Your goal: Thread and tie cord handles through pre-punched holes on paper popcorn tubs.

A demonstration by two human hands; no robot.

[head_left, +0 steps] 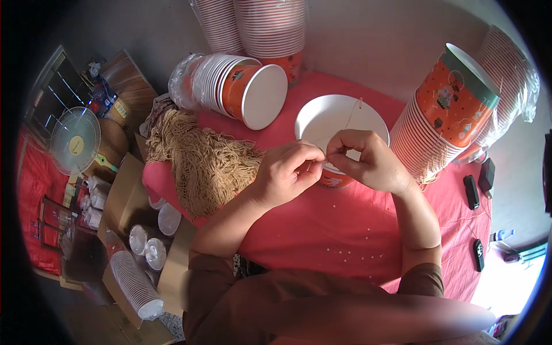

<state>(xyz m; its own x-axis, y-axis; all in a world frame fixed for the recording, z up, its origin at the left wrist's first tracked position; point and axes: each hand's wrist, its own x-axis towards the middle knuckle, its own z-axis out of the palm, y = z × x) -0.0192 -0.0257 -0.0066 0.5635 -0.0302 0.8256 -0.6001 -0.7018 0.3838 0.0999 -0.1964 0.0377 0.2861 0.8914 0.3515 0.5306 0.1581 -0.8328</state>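
Note:
A white-lined paper bucket [322, 112] with an orange printed outside stands on the red cloth, its mouth facing up. A thin tan string [349, 119] is fixed at the far side of its rim and runs toward my fingers. Above the near rim, my left hand [290, 171] and my right hand [372, 162] meet, thumbs and forefingers pinched on the string. The fingers mostly hide the bit of string between them. Left of my left hand lies a big heap of tan strings [204, 161].
Right of the bucket leans a stack of orange buckets [443, 112], strings hanging by its base. Another bucket stack [264, 96] lies on its side at back left. Small white beads [345, 253] dot the red cloth [299, 230]. A cardboard box [129, 195] with plastic-wrapped cups stands left.

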